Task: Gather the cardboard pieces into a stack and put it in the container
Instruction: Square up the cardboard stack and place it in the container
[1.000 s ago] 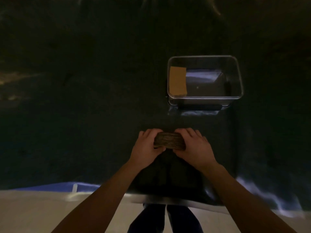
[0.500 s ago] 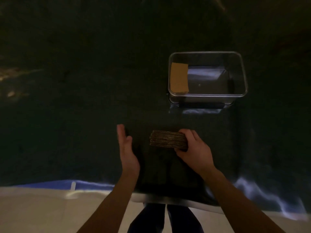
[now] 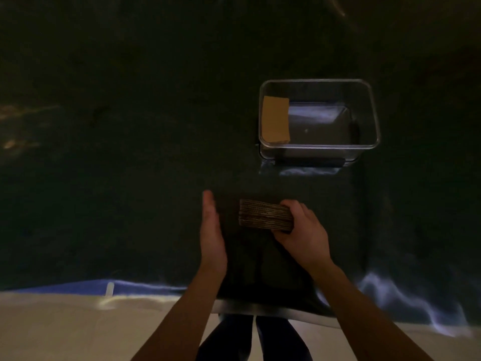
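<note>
Two hands worked the dark table [image 3: 130, 178]: the right hand [image 3: 302, 233] clasped the cardboard stack [image 3: 264, 214] near the container [image 3: 374, 121]; the left hand [image 3: 212, 230] stood edge-on beside it, fingers straight, holding nothing.

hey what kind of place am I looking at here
Probably a dimly lit work table set up for a sorting task: a dark cloth covers it, with a clear plastic container and a cardboard stack on it.
</note>
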`<state>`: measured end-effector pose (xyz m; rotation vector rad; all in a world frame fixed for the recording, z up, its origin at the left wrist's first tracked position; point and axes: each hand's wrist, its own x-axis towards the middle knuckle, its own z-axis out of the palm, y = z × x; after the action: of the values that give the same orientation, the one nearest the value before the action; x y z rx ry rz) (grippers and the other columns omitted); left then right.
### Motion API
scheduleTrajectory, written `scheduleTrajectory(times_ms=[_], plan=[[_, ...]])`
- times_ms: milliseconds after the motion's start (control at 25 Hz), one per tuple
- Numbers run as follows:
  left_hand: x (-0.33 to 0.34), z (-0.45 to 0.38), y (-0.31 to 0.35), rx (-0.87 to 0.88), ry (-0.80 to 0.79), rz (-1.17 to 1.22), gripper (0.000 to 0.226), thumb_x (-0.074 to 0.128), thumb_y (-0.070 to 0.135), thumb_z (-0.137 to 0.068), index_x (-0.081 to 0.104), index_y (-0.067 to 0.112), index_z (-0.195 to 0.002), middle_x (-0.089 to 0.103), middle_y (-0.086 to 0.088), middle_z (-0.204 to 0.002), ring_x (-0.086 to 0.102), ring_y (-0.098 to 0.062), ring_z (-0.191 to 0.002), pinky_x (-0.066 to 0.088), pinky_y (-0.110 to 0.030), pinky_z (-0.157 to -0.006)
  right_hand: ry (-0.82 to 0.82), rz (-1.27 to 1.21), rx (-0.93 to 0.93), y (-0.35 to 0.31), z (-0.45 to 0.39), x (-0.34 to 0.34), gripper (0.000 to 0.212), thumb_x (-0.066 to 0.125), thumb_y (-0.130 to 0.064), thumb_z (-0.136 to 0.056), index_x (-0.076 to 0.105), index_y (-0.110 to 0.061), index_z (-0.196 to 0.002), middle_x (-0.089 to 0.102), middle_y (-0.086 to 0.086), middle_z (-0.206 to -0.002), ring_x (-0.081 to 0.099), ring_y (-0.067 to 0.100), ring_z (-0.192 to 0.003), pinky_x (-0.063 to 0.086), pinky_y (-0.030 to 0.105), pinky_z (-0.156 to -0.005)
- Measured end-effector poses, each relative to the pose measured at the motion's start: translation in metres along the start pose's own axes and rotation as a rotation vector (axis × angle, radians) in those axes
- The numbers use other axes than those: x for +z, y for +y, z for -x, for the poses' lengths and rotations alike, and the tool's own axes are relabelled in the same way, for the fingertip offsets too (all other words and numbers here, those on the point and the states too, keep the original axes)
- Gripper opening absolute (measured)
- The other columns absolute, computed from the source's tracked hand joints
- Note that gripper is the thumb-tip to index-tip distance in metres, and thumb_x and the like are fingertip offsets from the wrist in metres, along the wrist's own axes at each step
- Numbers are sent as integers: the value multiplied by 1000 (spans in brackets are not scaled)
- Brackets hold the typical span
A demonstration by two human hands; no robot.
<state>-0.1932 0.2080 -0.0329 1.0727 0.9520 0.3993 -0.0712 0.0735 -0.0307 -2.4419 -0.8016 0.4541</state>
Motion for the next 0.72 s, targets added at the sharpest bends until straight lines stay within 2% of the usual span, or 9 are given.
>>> scheduleTrajectory(times_ms=[80, 200, 280, 360, 480, 520, 600, 640, 720], plan=[[1, 2, 1, -28, -42, -15, 66, 44, 52, -96, 27, 31, -156, 36, 19, -156, 43, 19, -126, 28, -30, -118, 21, 3, 18, -1, 0, 1, 58, 78, -29, -68, 51, -32, -120, 63, -5, -115, 59, 22, -102, 49, 34, -74], [4, 13, -5, -84, -319, -120, 74, 59, 34, -88, 26, 38, -154, 42, 22, -149, 46, 3, -133, 39, -21, -107, 40, 5, 35, -2, -1, 3, 57, 78, -29, -69, 51, -31, -119, 64, -2, -113, 60, 24, -99, 50, 35, -73], [-5, 5, -3, -6, -401, -322, 89, 66, 17, -83, 18, 40, -155, 40, 24, -148, 44, 6, -133, 40, -14, -103, 38, 19, 48, -2, 0, 2, 57, 77, -31, -69, 50, -32, -119, 64, -3, -113, 58, 23, -100, 51, 36, -73], [-6, -7, 6, 100, -387, -597, 104, 73, 5, -77, 15, 41, -155, 38, 19, -147, 41, 3, -133, 37, -11, -103, 52, 71, 37, -4, 1, 0, 57, 77, -33, -69, 51, -31, -119, 66, -3, -112, 55, 24, -99, 51, 37, -72], [4, -16, 12, 278, -279, -832, 76, 76, 3, -73, 46, 35, -134, 51, 10, -130, 46, -9, -125, 33, -6, -94, 24, 73, 34, -9, 0, -4, 61, 78, -34, -70, 52, -28, -124, 64, -2, -117, 50, 25, -104, 49, 39, -80], [5, -18, 12, 300, -267, -852, 67, 76, 3, -73, 49, 36, -124, 54, 10, -123, 48, -10, -120, 34, -5, -90, -25, 39, 33, -9, -1, -7, 67, 79, -36, -68, 50, -30, -128, 61, -2, -122, 47, 24, -110, 47, 37, -86], [3, -21, 13, 313, -279, -875, 62, 77, 5, -74, 47, 41, -114, 55, 14, -116, 47, -5, -113, 35, -6, -85, -148, -130, 75, -4, 2, -18, 91, 82, -45, -62, 37, -39, -141, 48, -8, -138, 36, 17, -125, 37, 33, -100], [3, -22, 13, 317, -288, -880, 61, 77, 6, -74, 47, 42, -113, 54, 16, -114, 47, -2, -111, 35, -7, -84, -144, -314, 132, -1, 8, -25, 99, 80, -52, -60, 30, -46, -145, 40, -12, -144, 31, 12, -132, 33, 34, -105], [4, -21, 14, 321, -290, -868, 59, 78, 6, -75, 48, 40, -113, 54, 19, -111, 47, -3, -111, 37, -10, -84, 111, -813, 295, 2, 25, -34, 86, 70, -64, -69, 30, -56, -144, 36, -18, -152, 33, 8, -139, 32, 42, -114]])
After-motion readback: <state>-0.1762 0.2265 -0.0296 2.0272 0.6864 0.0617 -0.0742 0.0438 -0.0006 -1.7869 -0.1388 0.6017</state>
